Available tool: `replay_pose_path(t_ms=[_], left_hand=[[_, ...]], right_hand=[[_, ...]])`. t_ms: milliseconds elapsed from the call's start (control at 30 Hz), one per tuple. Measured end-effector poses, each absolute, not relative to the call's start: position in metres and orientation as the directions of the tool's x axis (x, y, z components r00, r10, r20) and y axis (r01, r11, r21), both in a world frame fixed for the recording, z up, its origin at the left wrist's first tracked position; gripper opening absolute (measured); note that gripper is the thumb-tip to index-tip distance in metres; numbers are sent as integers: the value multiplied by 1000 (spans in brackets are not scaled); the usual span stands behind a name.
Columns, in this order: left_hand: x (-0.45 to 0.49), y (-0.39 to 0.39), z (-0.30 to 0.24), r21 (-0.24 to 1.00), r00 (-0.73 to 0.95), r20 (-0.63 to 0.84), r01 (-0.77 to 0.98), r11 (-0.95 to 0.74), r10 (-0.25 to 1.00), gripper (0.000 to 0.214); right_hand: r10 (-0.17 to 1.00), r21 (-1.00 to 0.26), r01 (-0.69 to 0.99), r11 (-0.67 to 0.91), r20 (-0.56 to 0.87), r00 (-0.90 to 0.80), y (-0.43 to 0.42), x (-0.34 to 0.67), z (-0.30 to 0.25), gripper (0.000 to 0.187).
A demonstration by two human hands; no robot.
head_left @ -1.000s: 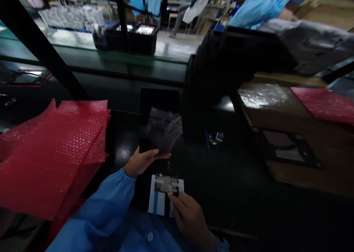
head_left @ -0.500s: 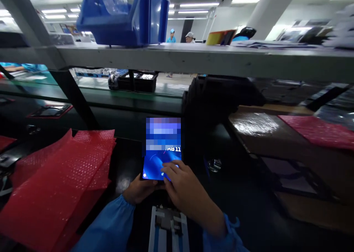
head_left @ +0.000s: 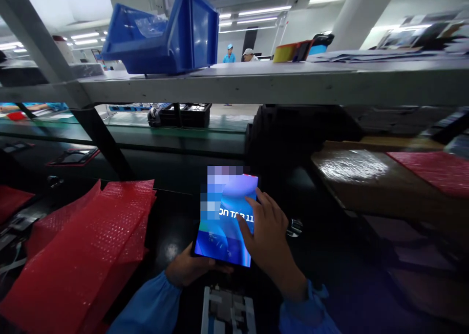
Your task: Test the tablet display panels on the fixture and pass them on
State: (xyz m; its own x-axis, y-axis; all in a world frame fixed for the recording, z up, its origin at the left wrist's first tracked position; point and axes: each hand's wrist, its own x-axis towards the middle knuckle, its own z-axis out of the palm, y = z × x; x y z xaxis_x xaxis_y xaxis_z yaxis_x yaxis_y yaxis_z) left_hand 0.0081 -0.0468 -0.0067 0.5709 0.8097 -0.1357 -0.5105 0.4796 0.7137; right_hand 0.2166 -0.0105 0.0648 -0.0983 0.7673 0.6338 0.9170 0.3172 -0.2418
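Note:
A lit tablet (head_left: 225,243) with a blue and purple screen is held upright, slightly tilted, over the dark bench. My left hand (head_left: 188,267) grips its lower left corner, fingers behind it. My right hand (head_left: 269,231) is over the right side of the screen with its fingers apart. The index finger and thumb are at the glass; whether they touch it I cannot tell. Below the tablet lies an opened device (head_left: 229,307) with its inner parts and white strips showing, cut off by the lower edge of the view.
Red bubble-wrap sheets (head_left: 84,246) are piled on the left. A grey shelf (head_left: 234,87) crosses ahead, carrying a blue bin (head_left: 164,40). At the right is a brown board (head_left: 344,187) with more red bubble wrap (head_left: 436,170). A small shiny item (head_left: 294,228) lies beyond my right hand.
My right hand has moved up and right over the screen, its fingers now more spread. The tablet has shifted right and turned a little, and its picture differs. The camera view has also shifted.

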Motion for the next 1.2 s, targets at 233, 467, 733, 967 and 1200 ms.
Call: replay_pose_path(t_ms=[233,467,733,967,1200], left_hand=[[13,-54,-17,746,580,-141,-470,471,802,49],[14,-50,-22,684,488,-169,-568,458,856,50],[4,-51,-15,760,565,-80,-499,417,821,45],[-4,-58,-14,814,578,-177,-369,448,797,44],[-5,-58,-6,874,594,-207,-245,420,777,43]], right_hand=[[786,-194,900,390,580,-215,-21,184,55,89],[661,-285,713,641,677,-324,-20,181,44,35],[645,-590,719,367,719,261,-7,229,82,30],[901,-865,451,220,357,245,-2,255,100,44],[889,-870,449,202,355,289,-4,250,106,42]])
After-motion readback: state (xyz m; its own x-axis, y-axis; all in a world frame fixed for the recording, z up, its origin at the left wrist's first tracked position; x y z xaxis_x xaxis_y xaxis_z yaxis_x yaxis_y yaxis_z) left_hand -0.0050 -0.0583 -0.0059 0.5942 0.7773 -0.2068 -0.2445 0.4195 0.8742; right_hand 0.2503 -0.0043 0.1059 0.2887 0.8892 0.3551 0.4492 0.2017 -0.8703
